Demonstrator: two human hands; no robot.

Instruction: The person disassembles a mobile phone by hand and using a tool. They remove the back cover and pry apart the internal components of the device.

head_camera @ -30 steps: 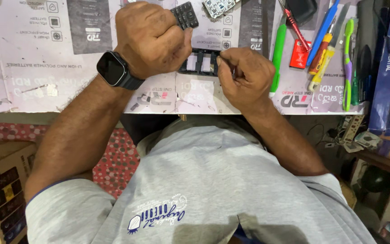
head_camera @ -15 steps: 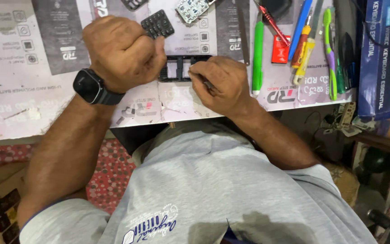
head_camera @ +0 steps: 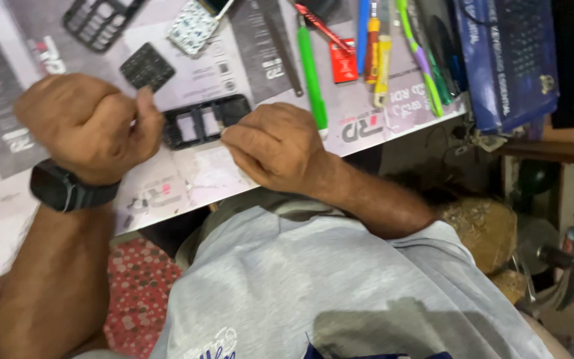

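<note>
A black phone frame (head_camera: 200, 121) with open windows lies on a printed work mat (head_camera: 167, 186). My right hand (head_camera: 274, 146) has its fingers curled, and its fingertips pinch the frame's right end. My left hand (head_camera: 84, 123), with a dark watch (head_camera: 67, 189) on the wrist, is closed in a fist just left of the frame, thumb toward its left end. I cannot tell whether the fist holds anything. A loose black keypad (head_camera: 146, 66) lies just beyond the frame.
A black phone front cover (head_camera: 97, 23) and a white patterned part (head_camera: 194, 26) lie at the mat's far side. Several tools, among them a green-handled one (head_camera: 311, 73) and a red piece (head_camera: 344, 65), lie to the right. A blue box (head_camera: 506, 60) sits at the table's right end.
My left hand has drawn back to the left off the frame, which is now uncovered. My right hand stays at the frame's right end. The camera view has swung leftward.
</note>
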